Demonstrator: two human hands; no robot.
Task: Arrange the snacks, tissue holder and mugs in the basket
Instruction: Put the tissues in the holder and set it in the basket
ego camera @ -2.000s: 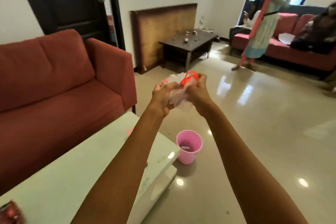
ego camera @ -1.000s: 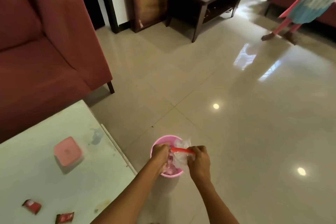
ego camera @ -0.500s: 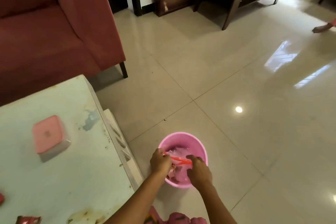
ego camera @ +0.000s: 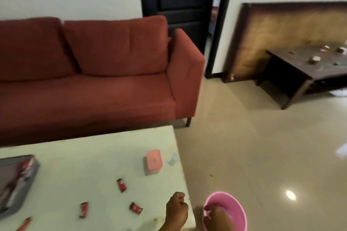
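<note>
Nearest the camera, the left hand (ego camera: 176, 210) is over the right edge of the pale table (ego camera: 93, 165), its fingers curled into a loose fist with nothing visible in it. Just to its right, the right hand (ego camera: 216, 218) is over the pink bucket (ego camera: 238, 210), which stands on the tiled floor (ego camera: 262, 146) close beside the table. Its fingers are bent downward at the bucket's near rim; the view is blurred there, and whether they grip anything cannot be told.

On the table top, small red snack packets lie scattered and apart from one another: one (ego camera: 135, 208) just left of the left hand, one (ego camera: 83, 209) further left, one (ego camera: 121, 185) beyond these toward the middle, and one (ego camera: 24, 224) at the lower left edge of the view. Further back, near the table's right edge, sits a pink-lidded box (ego camera: 153, 162), upright and clear of the packets. At the far left, a grey basket (ego camera: 32, 176) rests on the table, cut off by the frame, with red and white packaging (ego camera: 18, 178) lying inside it.

Beyond the table stands a red sofa (ego camera: 93, 73) against the wall. Behind its right arm is a dark door (ego camera: 178, 0). To the right, a brown board (ego camera: 281, 37) leans against the wall, and in front of it a dark low table (ego camera: 308, 69) carries several small items too indistinct to identify.
</note>
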